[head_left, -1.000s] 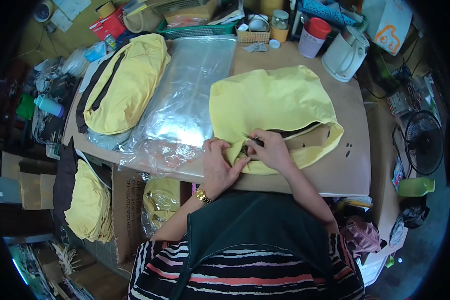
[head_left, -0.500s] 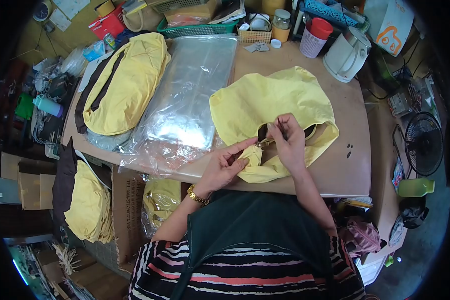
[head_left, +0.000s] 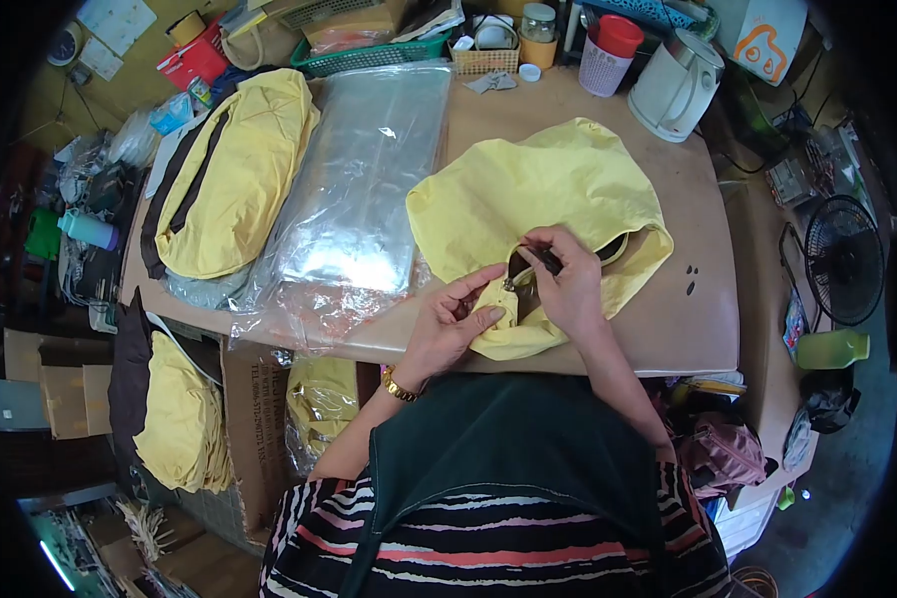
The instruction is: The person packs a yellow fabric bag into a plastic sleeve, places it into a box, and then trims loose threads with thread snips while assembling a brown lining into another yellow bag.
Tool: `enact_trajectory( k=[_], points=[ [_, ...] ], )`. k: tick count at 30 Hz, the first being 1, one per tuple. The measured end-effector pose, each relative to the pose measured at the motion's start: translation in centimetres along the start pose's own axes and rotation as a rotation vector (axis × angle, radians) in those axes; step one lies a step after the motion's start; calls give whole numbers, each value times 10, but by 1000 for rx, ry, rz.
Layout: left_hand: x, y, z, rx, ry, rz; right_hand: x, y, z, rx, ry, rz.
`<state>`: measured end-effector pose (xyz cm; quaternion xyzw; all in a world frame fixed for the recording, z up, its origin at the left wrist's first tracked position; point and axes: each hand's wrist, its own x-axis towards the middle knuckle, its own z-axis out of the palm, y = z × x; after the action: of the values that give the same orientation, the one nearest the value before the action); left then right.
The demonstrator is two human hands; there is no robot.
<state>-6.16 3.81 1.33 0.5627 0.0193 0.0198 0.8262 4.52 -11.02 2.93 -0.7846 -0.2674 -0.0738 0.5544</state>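
Note:
A yellow fabric bag (head_left: 538,184) with a dark inside lies on the brown table, its opening toward me. My left hand (head_left: 450,324) pinches the yellow fabric at the near left edge of the opening, beside a small metal piece (head_left: 509,285). My right hand (head_left: 565,279) is closed at the dark edge of the opening, just right of the metal piece. A small dark object shows between its fingers; I cannot make out what it is.
Clear plastic sheets (head_left: 369,189) lie left of the bag, and a stack of yellow and dark bags (head_left: 239,179) lies beyond them. A white kettle (head_left: 676,88) and a pink cup (head_left: 608,60) stand at the back right. A cardboard box (head_left: 256,429) is below the table edge.
My right hand has gone from the lower left of the opening up and right. The fabric edge is folded differently, and the metal piece now shows. The whole view has shifted slightly.

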Motion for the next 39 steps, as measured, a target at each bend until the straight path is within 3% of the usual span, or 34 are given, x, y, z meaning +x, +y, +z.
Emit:
enact_trajectory(
  k=[4, 6, 14, 16, 17, 20, 22, 23, 26, 28, 32, 34, 38, 39],
  points=[
    [0, -2, -3, -80, 63, -1, -13, -14, -15, 64, -35, 93],
    [0, -3, -3, -23, 80, 11, -22, -28, -21, 51, -183, 70],
    [4, 0, 5, 125, 44, 27, -23, -29, -15, 119, -215, 89],
    [4, -6, 5, 30, 15, 52, -19, -21, -15, -140, -310, -146],
    [4, -9, 5, 30, 12, 50, -17, -16, -14, -141, -306, -144],
    [5, -15, 8, 163, 15, 35, -12, 2, -6, -126, -303, -96],
    [8, -17, 10, 108, 44, 153, -11, 15, 2, 80, -220, 125],
    [8, -18, 7, 109, 41, 154, -8, 6, -2, 257, -235, 354],
    [4, -17, 3, 260, -30, 148, -11, 11, -7, 349, -124, 313],
    [3, -13, 10, 119, 105, 92, -19, 3, -14, 330, -151, 342],
    [4, -11, 12, 136, 77, 44, -30, -14, -18, 185, -185, 144],
    [6, -13, 13, 92, 63, 185, -29, -27, -18, 65, -181, 86],
    [4, -11, 13, 128, 60, 157, -25, -24, -23, -13, -306, 114],
    [4, -10, 11, 107, 44, 131, -22, -22, -25, 125, -346, 223]
  ],
)
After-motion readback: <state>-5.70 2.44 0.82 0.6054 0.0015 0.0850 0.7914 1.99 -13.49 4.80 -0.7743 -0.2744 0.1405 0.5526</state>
